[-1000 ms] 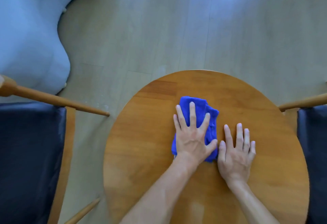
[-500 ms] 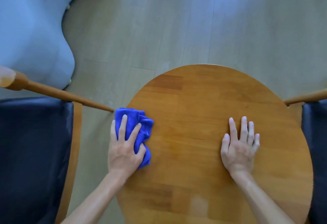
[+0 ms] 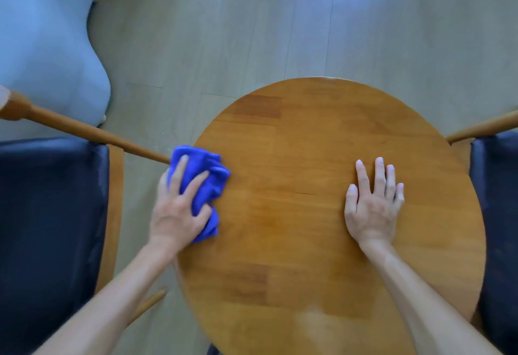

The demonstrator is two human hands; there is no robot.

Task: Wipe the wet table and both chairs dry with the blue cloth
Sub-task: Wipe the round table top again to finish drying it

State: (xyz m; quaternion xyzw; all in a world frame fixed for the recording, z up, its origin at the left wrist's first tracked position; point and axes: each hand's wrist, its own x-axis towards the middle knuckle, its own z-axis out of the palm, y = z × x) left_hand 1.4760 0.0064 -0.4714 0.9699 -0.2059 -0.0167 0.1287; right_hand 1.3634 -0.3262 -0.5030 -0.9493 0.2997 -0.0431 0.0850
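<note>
Bunched into a crumpled wad, bright blue, the cloth [image 3: 206,178] at the left rim of the table [image 3: 322,231], partly overhanging the edge. Pressed from above by the left hand [image 3: 179,209], fingers spread and slightly bent over the folds, thumb tucked against the near side of the wad; blurred, so the exact hold hard to read. Far corner of the cloth just beside the tip of a wooden armrest [image 3: 89,133], touching or not, impossible to tell. Round top, warm brown wood in joined strips, a faint sheen near the close edge; wetness not plainly visible. Flat on the right half, the right hand [image 3: 374,206], fingers straight and close together, palm down, holding nothing, well apart from the cloth. Broad bare wood between the two hands and toward the far rim. Left chair [image 3: 50,214] with dark seat close to the table's left side, only a narrow strip of floor [image 3: 252,32] between. Right chair [image 3: 499,214] tight against the right rim, dark seat cut by the frame. Beyond the far rim, open pale plank floor; far left, a pale blue sofa [image 3: 42,41].
</note>
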